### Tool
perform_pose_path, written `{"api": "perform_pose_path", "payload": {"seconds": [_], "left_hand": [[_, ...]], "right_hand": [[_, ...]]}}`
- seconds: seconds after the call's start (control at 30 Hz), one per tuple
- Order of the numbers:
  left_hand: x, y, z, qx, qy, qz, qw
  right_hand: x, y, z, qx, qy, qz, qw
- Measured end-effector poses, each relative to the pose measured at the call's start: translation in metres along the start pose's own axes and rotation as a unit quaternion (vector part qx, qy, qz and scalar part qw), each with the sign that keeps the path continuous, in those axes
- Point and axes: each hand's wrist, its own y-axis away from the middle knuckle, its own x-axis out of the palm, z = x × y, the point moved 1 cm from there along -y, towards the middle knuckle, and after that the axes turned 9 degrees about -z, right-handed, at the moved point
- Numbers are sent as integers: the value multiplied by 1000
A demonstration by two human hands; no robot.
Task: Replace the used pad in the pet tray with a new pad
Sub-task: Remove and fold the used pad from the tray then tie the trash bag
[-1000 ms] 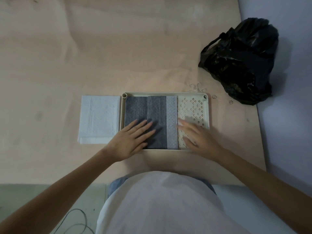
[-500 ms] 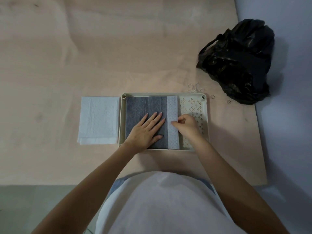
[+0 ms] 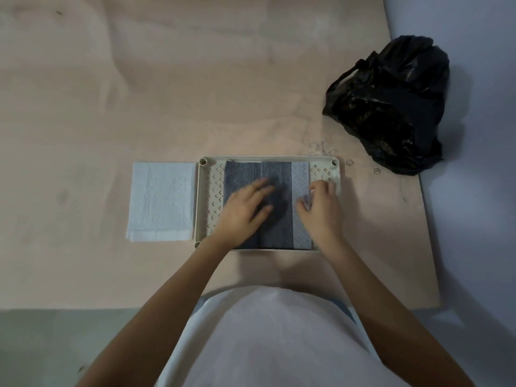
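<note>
- While the pet tray [image 3: 198,208] lies on the tan board [image 3: 139,93], the folded grey pad [image 3: 279,171] sits inside it, between the left and right walls.
- This used pad shows dark grey bands on its left and middle and a paler grey strip along its right side.
- On both sides of the pad, the tray floor with its cut-out pattern is bare, a narrow strip at left and another at right.
- The left hand [image 3: 243,213] lies flat on the dark part of the pad, with the fingers straight and spread, pointing up and to the right; it holds nothing.
- The right hand [image 3: 321,208] is at the right edge of the pad, its fingers curled, and the thumb and fingertips seem to pinch the pale strip; the picture is blurred there, so the grip is not fully clear.
- The new white pad [image 3: 162,201] lies folded on the board just beside the left wall of the tray, apart from both hands.
- A black plastic bag [image 3: 391,107] stands at the right edge of the board, well apart from the tray, partly on the grey floor [image 3: 474,219].
- Some thin loops of thread [image 3: 321,148] lie on the board just behind the far right corner of the tray.
</note>
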Motion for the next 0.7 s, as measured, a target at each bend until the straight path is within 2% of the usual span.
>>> {"api": "perform_pose_path", "payload": {"seconds": [0.07, 0.1, 0.17, 0.23, 0.27, 0.4, 0.53, 0.7], "left_hand": [[-21, -7, 13, -134, 13, -86, 987], [-30, -13, 20, -195, -2, -93, 976], [-42, -24, 34, -277, -40, -55, 958], [-47, -35, 41, -319, -56, -11, 946], [-49, -40, 43, -335, -61, 10, 940], [-48, -50, 48, -384, -76, 63, 918], [-43, -57, 51, -401, -74, 87, 909], [-40, -63, 53, -458, 43, 73, 885]], "right_hand": [[-3, 9, 26, -73, -3, 33, 997], [-2, 16, 40, -101, 0, 65, 993], [10, 31, 70, -193, 67, 103, 973], [25, 44, 100, -285, 158, 125, 937], [32, 49, 112, -303, 195, 145, 921], [53, 51, 132, -329, 304, 177, 876], [55, 46, 138, -347, 351, 189, 849], [56, 45, 139, -319, 362, 213, 850]]}}
